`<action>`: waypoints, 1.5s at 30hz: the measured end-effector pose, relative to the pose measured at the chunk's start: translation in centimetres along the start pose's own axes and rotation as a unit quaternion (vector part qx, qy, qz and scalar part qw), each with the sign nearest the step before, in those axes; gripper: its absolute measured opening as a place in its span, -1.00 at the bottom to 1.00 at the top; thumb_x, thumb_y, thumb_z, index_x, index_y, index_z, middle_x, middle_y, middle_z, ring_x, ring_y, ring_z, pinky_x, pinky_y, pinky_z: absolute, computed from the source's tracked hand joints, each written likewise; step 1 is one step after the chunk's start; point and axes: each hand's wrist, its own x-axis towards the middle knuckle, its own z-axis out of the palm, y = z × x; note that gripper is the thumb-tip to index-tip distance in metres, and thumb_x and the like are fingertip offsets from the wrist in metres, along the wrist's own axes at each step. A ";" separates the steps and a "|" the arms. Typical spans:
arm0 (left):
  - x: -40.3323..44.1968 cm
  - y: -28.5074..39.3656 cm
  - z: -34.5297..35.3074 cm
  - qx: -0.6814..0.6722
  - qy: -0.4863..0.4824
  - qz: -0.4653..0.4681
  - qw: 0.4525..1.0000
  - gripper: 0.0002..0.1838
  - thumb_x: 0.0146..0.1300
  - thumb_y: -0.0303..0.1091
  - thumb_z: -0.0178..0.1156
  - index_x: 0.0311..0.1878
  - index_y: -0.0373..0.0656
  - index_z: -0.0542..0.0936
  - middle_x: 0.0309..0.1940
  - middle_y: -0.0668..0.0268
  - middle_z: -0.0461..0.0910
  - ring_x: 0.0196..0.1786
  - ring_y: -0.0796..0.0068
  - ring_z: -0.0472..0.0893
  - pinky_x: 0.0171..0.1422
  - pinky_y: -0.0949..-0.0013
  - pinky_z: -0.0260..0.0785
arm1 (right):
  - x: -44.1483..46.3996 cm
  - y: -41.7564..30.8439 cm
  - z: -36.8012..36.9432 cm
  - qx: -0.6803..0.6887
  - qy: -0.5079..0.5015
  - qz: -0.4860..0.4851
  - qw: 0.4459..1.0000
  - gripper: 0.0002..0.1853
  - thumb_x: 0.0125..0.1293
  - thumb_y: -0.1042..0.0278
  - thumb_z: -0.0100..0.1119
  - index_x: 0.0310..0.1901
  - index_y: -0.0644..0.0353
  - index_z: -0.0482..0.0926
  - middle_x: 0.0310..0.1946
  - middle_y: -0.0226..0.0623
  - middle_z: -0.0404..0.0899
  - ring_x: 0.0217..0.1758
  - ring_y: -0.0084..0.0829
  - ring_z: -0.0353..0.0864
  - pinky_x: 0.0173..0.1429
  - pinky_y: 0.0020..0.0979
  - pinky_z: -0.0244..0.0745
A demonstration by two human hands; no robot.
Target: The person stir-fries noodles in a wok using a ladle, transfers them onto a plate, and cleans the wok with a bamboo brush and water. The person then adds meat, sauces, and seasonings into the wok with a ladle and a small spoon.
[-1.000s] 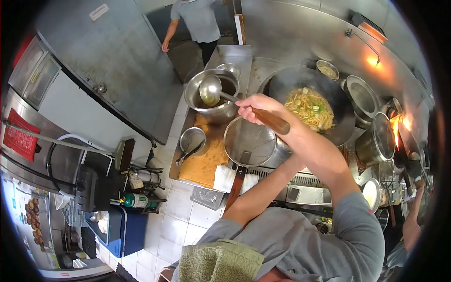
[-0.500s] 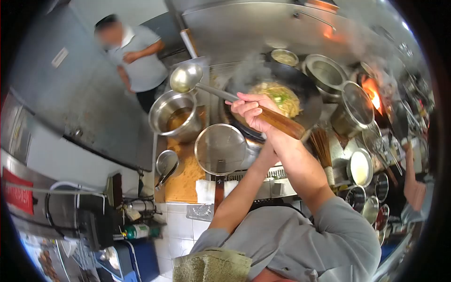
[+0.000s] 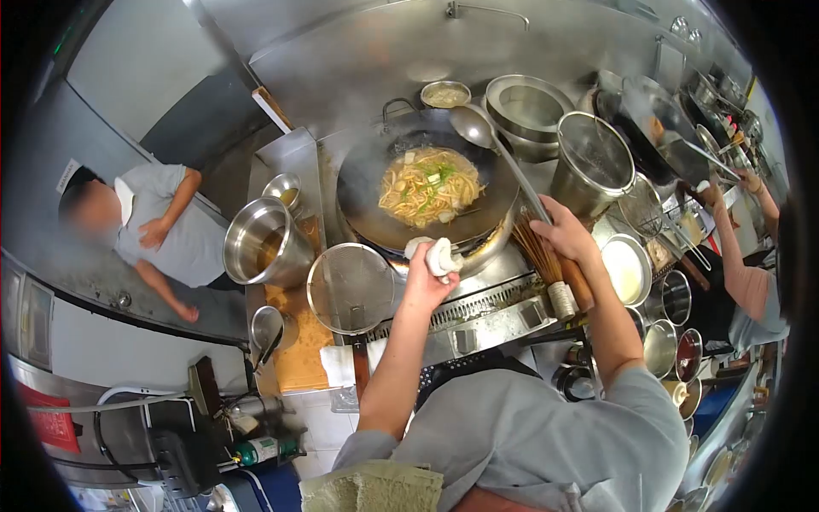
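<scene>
Noodles with green pieces (image 3: 431,187) lie in a large dark wok (image 3: 358,183), with steam around it. At the wok's near rim my left hand (image 3: 429,286) is closed around a folded white cloth (image 3: 442,258). To the right, my right hand (image 3: 565,232) grips a long-handled ladle (image 3: 473,126) by its handle; the bowl of the ladle is over the wok's upper right edge. Below that hand stands a bamboo brush (image 3: 539,254) beside the ladle's wooden grip. A round mesh strainer (image 3: 351,288) rests left of my left hand.
A steel pot of brown liquid (image 3: 241,249) and a small pot (image 3: 287,328) stand on the left. Behind the wok are metal bowls (image 3: 529,102); a deep strainer pot (image 3: 576,183) is right. One person (image 3: 162,222) stands left, another person's arm (image 3: 746,264) works at a flaming wok.
My right hand has carried the ladle from the left pot across to the wok's right side. My left hand has come into view holding the cloth. The camera view has swung right.
</scene>
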 end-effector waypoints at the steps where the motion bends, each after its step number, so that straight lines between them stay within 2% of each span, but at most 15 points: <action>1: 0.0 -0.1 0.2 -0.003 0.009 0.014 1.000 -0.73 0.23 -0.06 0.13 -0.16 0.00 0.55 -0.23 0.31 0.55 -0.23 0.32 0.50 -0.41 0.41 0.31 | 0.4 -0.4 -0.1 -0.010 -0.022 0.007 1.000 -0.41 0.25 0.32 0.17 0.29 0.31 0.29 -0.49 -0.27 0.51 -0.60 -0.54 0.44 -0.49 -0.42 0.38; 9: -0.3 -0.2 0.9 -0.012 0.040 0.050 0.998 -0.70 0.26 -0.05 0.15 -0.06 0.01 0.53 -0.14 0.25 0.54 -0.13 0.25 0.50 -0.31 0.36 0.40 | 8.2 0.3 4.3 0.016 -0.182 0.031 0.983 -0.46 0.21 0.32 0.14 0.18 0.44 0.32 -0.46 -0.15 0.53 -0.58 -0.44 0.51 -0.45 -0.32 0.45; 12: -1.1 -0.2 1.1 0.015 0.073 0.072 0.995 -0.69 0.26 -0.04 0.20 -0.06 0.01 0.53 -0.13 0.27 0.53 -0.10 0.24 0.50 -0.22 0.27 0.44 | 4.9 -1.0 2.1 -0.114 -0.212 -0.095 0.966 -0.47 0.25 0.37 0.13 0.23 0.34 0.30 -0.59 -0.33 0.44 -0.62 -0.49 0.43 -0.53 -0.38 0.38; 15: -2.0 -0.2 3.1 0.031 0.115 0.087 0.989 -0.72 0.29 -0.10 0.17 -0.02 -0.01 0.52 -0.08 0.23 0.53 -0.06 0.20 0.51 -0.06 0.14 0.47 | -0.3 -1.0 -0.2 -0.316 -0.138 -0.149 0.927 -0.36 0.27 0.33 0.16 0.35 0.30 0.20 -0.34 0.03 0.62 -0.46 -0.14 0.60 -0.27 -0.20 0.51; 18: 0.6 0.5 2.3 -0.015 0.057 0.061 0.996 -0.74 0.32 -0.19 0.13 0.00 -0.08 0.50 -0.02 0.17 0.52 -0.04 0.17 0.52 -0.02 0.09 0.47 | -5.1 -1.4 -1.9 -0.288 -0.102 -0.228 0.924 -0.33 0.29 0.32 0.17 0.40 0.24 0.17 -0.28 0.06 0.63 -0.38 -0.01 0.63 -0.17 -0.14 0.52; 21: 5.4 0.0 0.2 0.002 0.083 0.077 0.994 -0.80 0.32 -0.25 0.08 -0.08 -0.11 0.47 -0.13 0.19 0.56 -0.05 0.20 0.53 0.00 0.03 0.47 | -6.7 -2.1 -2.9 -0.201 -0.151 -0.264 0.931 -0.31 0.31 0.32 0.16 0.43 0.16 0.14 -0.32 0.00 0.64 -0.44 -0.10 0.63 -0.22 -0.19 0.53; 22: 4.8 -1.1 0.9 -0.002 0.099 0.079 0.992 -0.82 0.31 -0.25 0.09 -0.11 -0.08 0.47 -0.17 0.20 0.57 -0.07 0.22 0.53 0.00 0.02 0.46 | -8.1 -2.8 -2.8 -0.205 -0.187 -0.186 0.943 -0.32 0.31 0.32 0.16 0.44 0.14 0.15 -0.34 0.00 0.64 -0.46 -0.13 0.63 -0.23 -0.21 0.53; 24: 1.9 -3.1 1.1 0.006 0.065 0.116 0.991 -0.84 0.35 -0.24 0.03 -0.11 -0.06 0.48 -0.26 0.27 0.58 -0.23 0.28 0.57 -0.18 0.10 0.45 | -9.6 -5.8 -3.6 -0.215 -0.242 -0.045 0.945 -0.32 0.32 0.32 0.16 0.44 0.10 0.16 -0.37 0.00 0.64 -0.50 -0.21 0.63 -0.26 -0.26 0.53; 26: -2.7 -4.1 2.9 0.014 0.065 0.098 0.993 -0.85 0.36 -0.22 0.01 -0.15 -0.03 0.49 -0.29 0.30 0.58 -0.28 0.31 0.57 -0.24 0.12 0.42 | -10.5 -6.7 -3.8 -0.268 -0.262 -0.015 0.927 -0.35 0.32 0.29 0.16 0.43 0.05 0.21 -0.47 -0.04 0.64 -0.55 -0.30 0.64 -0.30 -0.30 0.53; 31: 2.0 -1.3 0.7 0.028 0.052 0.102 0.993 -0.87 0.37 -0.22 0.00 -0.20 -0.01 0.48 -0.32 0.34 0.57 -0.28 0.33 0.54 -0.21 0.14 0.42 | -6.5 -3.5 0.7 -0.329 -0.185 -0.109 0.920 -0.33 0.28 0.35 0.08 0.43 0.10 0.16 -0.35 0.24 0.59 -0.22 0.15 0.60 -0.10 -0.04 0.49; 35: -0.3 -6.5 -1.9 0.014 0.053 0.119 0.991 -0.83 0.40 -0.15 0.01 -0.19 -0.01 0.47 -0.33 0.31 0.58 -0.24 0.30 0.58 -0.20 0.14 0.44 | -3.9 -0.6 3.9 -0.352 -0.094 -0.164 0.917 -0.36 0.24 0.40 0.09 0.37 0.23 0.21 -0.40 0.20 0.60 -0.28 0.17 0.61 -0.12 0.02 0.49; 39: -4.6 -8.6 -1.0 -0.009 0.041 0.116 0.992 -0.89 0.32 -0.20 0.00 -0.21 0.04 0.46 -0.32 0.25 0.62 -0.35 0.27 0.59 -0.46 0.24 0.39 | -5.3 -2.7 2.7 -0.328 -0.102 -0.154 0.926 -0.36 0.24 0.39 0.08 0.37 0.23 0.21 -0.37 0.22 0.60 -0.24 0.16 0.61 -0.10 0.02 0.49; 42: -1.6 -2.6 -0.5 0.037 -0.128 0.074 0.988 -0.82 0.34 -0.15 0.02 -0.36 0.04 0.46 -0.48 0.33 0.55 -0.45 0.44 0.53 -0.47 0.32 0.31 | -5.0 -2.2 2.9 -0.306 -0.143 -0.176 0.925 -0.30 0.20 0.44 0.06 0.42 0.14 0.14 -0.35 0.22 0.59 -0.21 0.15 0.60 -0.10 0.02 0.48; 44: -0.4 -1.7 1.7 -0.019 0.050 0.118 0.992 -0.81 0.34 -0.13 0.03 -0.36 0.05 0.47 -0.51 0.32 0.54 -0.52 0.47 0.48 -0.53 0.38 0.24 | -3.7 -2.4 3.8 -0.302 -0.145 -0.144 0.931 -0.30 0.23 0.40 0.08 0.43 0.05 0.14 -0.29 0.21 0.58 -0.21 0.16 0.58 -0.13 -0.01 0.47; 45: 0.0 -1.8 1.0 -0.011 -0.009 0.120 0.993 -0.82 0.36 -0.17 0.00 -0.36 0.07 0.46 -0.51 0.31 0.53 -0.52 0.48 0.48 -0.49 0.38 0.27 | -3.2 -1.7 4.7 -0.296 -0.121 -0.168 0.932 -0.28 0.22 0.42 0.07 0.43 0.07 0.12 -0.31 0.22 0.57 -0.21 0.16 0.58 -0.12 0.01 0.47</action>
